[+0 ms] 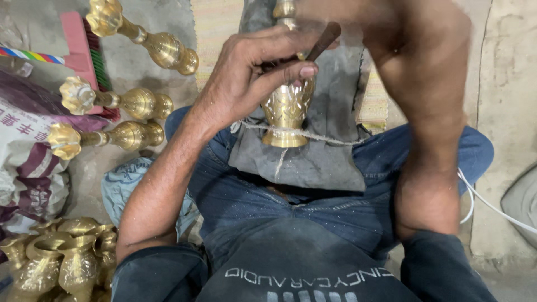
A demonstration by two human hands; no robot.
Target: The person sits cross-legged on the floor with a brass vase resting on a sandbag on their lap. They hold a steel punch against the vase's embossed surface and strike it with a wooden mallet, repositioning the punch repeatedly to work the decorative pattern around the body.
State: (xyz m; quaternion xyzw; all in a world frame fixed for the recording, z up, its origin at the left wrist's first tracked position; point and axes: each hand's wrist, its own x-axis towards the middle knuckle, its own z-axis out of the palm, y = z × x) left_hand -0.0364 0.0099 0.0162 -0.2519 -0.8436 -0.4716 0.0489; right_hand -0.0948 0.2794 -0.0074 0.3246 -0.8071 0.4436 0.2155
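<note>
In the head view, looking down the person's lap, the left hand sits just above the middle of the frame. Its fingers are curled closed around a thin dark brown wooden-handled tool, the thumb pressed flat along the front and the tool's end sticking out toward the upper right. The hand rests against the top of an engraved golden brass vase that stands upright at centre frame on a grey cloth spread over the blue-jeaned thighs. A rough pale string runs across the cloth and around the vase's flared foot.

The right forearm rises along the right side of the frame to the upper edge, blurred; the right hand is out of sight above the frame, so whether it is open or closed cannot be told.

At the upper left, three long golden brass stems with flower-shaped ends lie on their sides on the floor, next to a pink-handled brush and a printed white and maroon sack. In the lower left corner stands a cluster of small golden brass vases, touching one another. A white cable curves along the floor at the right edge.
</note>
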